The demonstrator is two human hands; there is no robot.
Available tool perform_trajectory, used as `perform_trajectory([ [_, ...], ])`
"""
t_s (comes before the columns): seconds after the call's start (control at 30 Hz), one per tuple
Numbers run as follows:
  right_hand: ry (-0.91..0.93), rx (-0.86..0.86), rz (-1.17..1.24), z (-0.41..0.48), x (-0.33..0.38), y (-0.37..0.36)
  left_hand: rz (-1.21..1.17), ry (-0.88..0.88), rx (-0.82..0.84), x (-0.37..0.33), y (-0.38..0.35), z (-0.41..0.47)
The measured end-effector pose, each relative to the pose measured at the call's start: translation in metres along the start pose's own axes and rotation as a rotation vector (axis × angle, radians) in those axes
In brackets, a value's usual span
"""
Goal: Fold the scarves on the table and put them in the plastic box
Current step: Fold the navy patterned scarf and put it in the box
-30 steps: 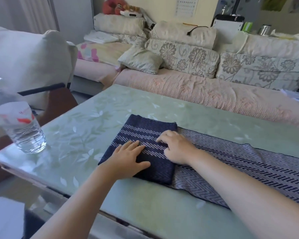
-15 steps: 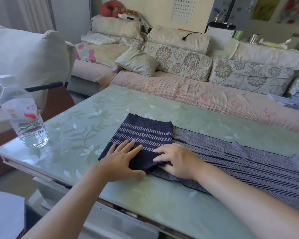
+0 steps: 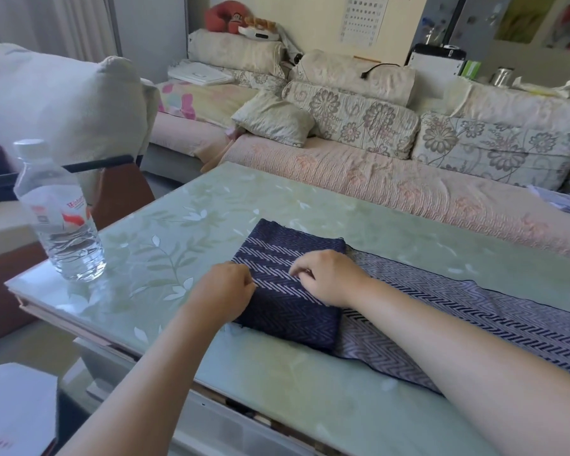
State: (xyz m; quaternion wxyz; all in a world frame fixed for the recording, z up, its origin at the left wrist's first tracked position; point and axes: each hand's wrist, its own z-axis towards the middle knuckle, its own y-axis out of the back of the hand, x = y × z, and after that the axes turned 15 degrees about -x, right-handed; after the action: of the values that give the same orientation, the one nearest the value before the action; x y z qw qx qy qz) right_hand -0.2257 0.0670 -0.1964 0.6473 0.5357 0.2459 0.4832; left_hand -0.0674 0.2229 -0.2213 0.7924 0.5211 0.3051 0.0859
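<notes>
Now curled, no longer flat — left grip (image 3: 222, 287) pinching scarf (image 3: 287, 312) edge, right grip (image 3: 329, 278) pinching its top.

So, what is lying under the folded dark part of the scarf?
The lighter, unfolded length of the same scarf comes out from under it to the right, flat on the green table. Whether anything else lies beneath is hidden by the fold itself.

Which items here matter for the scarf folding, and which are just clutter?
Job: navy-and-grey herringbone woven scarf, part-folded; left hand and right hand, both curled on its folded end; green leaf-patterned glass table.
Lying about: clear plastic water bottle; floral sofa cushions.
No plastic box clearly in view.
</notes>
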Motion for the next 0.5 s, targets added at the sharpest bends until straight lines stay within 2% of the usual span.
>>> perform_trajectory([
  [0.13, 0.04, 0.051, -0.069, 0.061, 0.011, -0.019, 0.061, 0.037, -0.011, 0.003, -0.004, 0.005],
  [0.27, 0.163, 0.083, -0.249, 0.116, 0.022, -0.034, 0.134, 0.079, -0.028, 0.006, -0.005, 0.008],
  [0.5, 0.426, 0.304, -0.623, 0.17, 0.027, -0.053, 0.184, 0.163, -0.023, 0.007, -0.005, 0.014],
])
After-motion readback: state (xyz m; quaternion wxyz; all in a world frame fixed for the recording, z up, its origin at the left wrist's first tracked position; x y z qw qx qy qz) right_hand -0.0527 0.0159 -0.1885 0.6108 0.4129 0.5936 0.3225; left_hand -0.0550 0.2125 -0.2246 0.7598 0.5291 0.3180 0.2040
